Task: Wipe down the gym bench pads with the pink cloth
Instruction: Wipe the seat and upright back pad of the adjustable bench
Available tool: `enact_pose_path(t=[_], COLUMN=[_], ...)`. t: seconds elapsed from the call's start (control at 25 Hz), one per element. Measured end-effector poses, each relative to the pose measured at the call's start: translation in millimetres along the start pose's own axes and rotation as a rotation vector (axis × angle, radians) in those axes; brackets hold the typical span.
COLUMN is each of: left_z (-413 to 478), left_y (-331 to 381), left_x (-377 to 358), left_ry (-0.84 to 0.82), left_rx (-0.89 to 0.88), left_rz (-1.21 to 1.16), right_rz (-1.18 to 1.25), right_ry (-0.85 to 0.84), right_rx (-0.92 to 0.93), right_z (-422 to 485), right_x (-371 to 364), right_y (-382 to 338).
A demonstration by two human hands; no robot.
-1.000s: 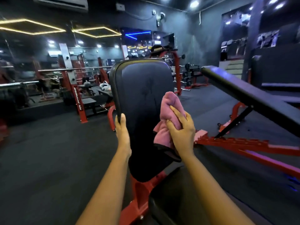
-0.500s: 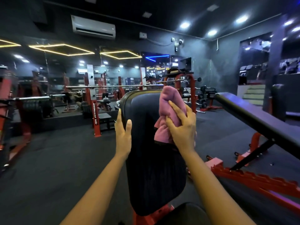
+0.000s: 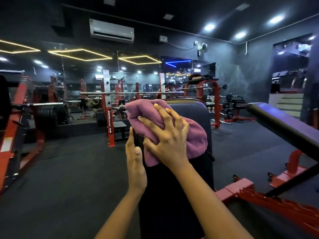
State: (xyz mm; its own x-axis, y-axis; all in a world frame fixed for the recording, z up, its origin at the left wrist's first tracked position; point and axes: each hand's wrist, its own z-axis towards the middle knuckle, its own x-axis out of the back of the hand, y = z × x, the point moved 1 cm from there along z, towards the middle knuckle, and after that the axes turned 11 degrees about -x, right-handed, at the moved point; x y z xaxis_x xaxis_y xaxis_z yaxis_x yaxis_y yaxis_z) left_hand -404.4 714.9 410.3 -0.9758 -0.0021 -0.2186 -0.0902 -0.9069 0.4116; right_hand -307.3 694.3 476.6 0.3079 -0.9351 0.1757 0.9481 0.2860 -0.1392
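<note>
Clutching the pink cloth (image 3: 195, 135) against the upright backrest pad's (image 3: 189, 112) top, the right hand (image 3: 165, 140) leads; the flat left hand (image 3: 135, 163) braces its left edge; the pad's length runs downward.

The pink cloth (image 3: 195, 135) is gripped under the spread, bent fingers of the right hand (image 3: 165, 145) and pressed against the top of the upright black back pad (image 3: 189, 112); the pad's left edge is touched by the left hand (image 3: 135, 163) (fingers straight, thumb up); a second, inclined pad (image 3: 283, 125) is seen at right on a red frame (image 3: 276, 200).
</note>
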Motion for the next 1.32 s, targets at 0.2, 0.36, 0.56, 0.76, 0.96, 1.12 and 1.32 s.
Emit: enact_pose_path(t=[0.2,0.36,0.56,0.76,0.96,1.12,1.32], left_z=[-2,-2,0,2,2,1,-29], left_y=[4,3,8,2,32,45,24], left_x=[-2,-3,-7,-5,3,22,42], left_ry=[-0.022,-0.017,-0.021,0.013,-0.110,-0.352,-0.244], left_rx=[-0.023,-0.006,-0.006,0.054,0.129,0.334,0.378], left_rz=[0.104,0.104,0.198,0.034,-0.031,-0.116,-0.012], right_rz=[0.015,0.068,0.079,0.019,0.004,-0.081,-0.077], right_ry=[-0.013,-0.078,-0.082,-0.142,-0.196,-0.195,-0.135], right_rx=[-0.328,-0.668,-0.808,-0.754,-0.529,-0.347,-0.326], right_z=[17,30,25,-11,-83,-147,-139], right_x=[5,13,10,15,5,3,7], right_y=[54,126,127,69,-16,-49,-21])
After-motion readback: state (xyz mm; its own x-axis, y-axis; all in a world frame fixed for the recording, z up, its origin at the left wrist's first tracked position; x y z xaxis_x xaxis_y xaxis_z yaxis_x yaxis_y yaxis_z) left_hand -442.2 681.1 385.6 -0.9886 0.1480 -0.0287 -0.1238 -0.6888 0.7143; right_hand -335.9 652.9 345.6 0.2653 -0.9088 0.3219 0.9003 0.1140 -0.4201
